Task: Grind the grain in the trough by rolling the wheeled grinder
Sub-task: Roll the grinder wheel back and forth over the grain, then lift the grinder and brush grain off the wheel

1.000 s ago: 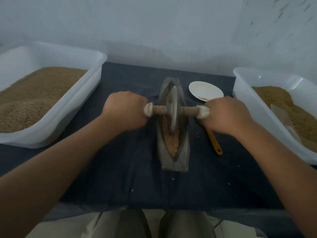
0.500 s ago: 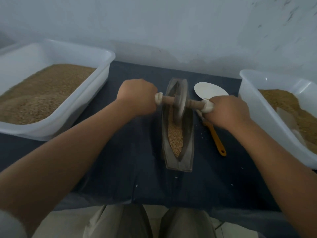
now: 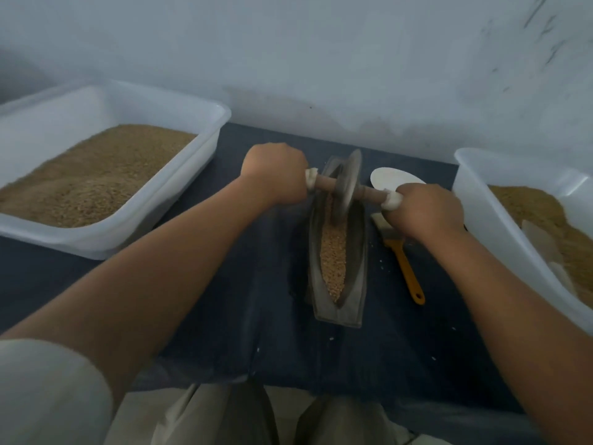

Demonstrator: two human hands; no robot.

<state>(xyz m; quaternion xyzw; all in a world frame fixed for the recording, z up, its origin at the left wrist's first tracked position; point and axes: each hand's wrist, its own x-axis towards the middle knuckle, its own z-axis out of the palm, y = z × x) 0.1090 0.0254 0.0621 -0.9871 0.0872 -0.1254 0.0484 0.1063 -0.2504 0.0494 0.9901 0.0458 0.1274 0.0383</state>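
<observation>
Shows the wheeled grinder [image 3: 346, 187] pushed to the far end of the trough [image 3: 357, 274] on the counter [image 3: 256, 284], up from mid-trough a second ago. Shows left hand [image 3: 274, 175] and right hand [image 3: 428, 211] each with a closed grip round one axle end, arms stretched out. Leaves the grain [image 3: 333, 252] exposed, coarse-looking, along the near stretch of the trough. Marks, probably, the end of a forward stroke; calls for a pull back next.

No readable text
No lettering, label, brand, number or sign is legible anywhere in the head view.
</observation>
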